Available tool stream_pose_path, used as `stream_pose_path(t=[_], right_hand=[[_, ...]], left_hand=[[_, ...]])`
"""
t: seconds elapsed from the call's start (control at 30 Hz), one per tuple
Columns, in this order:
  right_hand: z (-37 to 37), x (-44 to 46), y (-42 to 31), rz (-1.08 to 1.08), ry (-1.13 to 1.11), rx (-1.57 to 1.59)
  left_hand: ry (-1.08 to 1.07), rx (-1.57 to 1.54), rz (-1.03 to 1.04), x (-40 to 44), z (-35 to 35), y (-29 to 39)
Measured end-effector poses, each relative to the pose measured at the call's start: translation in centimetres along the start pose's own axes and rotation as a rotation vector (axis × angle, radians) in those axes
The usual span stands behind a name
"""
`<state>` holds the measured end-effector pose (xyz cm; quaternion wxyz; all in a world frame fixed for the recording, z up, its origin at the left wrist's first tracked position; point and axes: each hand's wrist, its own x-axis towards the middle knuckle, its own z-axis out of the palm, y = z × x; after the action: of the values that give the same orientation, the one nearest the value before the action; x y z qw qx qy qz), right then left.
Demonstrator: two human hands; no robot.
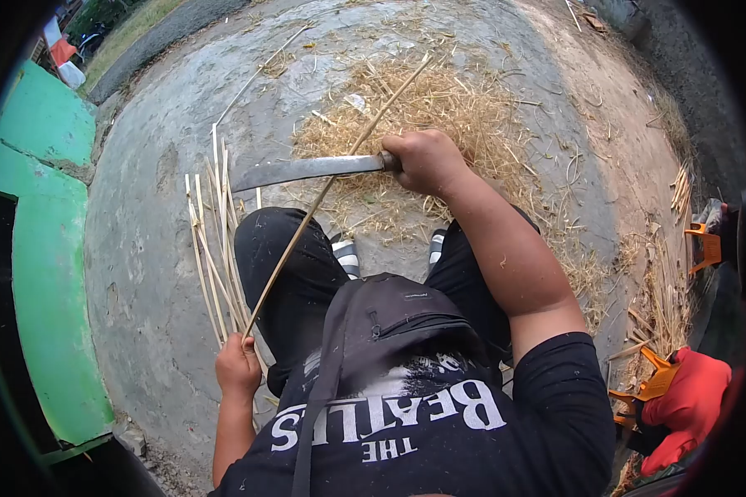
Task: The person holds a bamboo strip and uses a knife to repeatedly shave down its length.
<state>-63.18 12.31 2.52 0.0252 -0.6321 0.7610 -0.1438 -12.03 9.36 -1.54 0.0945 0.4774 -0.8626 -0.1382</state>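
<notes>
My right hand is closed around the dark handle of a long curved blade, which points left above my knees. My left hand pinches the lower end of a long thin bamboo strip. This strip slants up and to the right, crossing the blade, and its far end lies over a pile of shavings. Several pale split strips lie on the ground beside my left knee, their lower ends close to my left hand.
A green wall stands at the left. On the right, a person in red is by an orange plastic chair. More strips and scraps lie along the right side. My feet in striped footwear rest on the concrete.
</notes>
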Motion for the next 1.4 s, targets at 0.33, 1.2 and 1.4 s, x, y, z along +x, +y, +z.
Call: stream_pose_path(t=[0.33, 1.2, 1.4], right_hand=[[0.7, 0.9, 1.1, 0.152, -0.039, -0.041], [-0.6, 1.1, 5.9, 0.618, -0.036, 0.056], [-2.7, 0.6, 4.8, 0.475, 0.229, -0.173]], left_hand=[[0.013, 0.112, 0.005, 0.4, -0.7, -0.3], [0.046, 0.12, 0.039, 0.2, -0.7, -1.5], [0.027, -0.029, 0.058, -0.1, 0.1, -1.3]])
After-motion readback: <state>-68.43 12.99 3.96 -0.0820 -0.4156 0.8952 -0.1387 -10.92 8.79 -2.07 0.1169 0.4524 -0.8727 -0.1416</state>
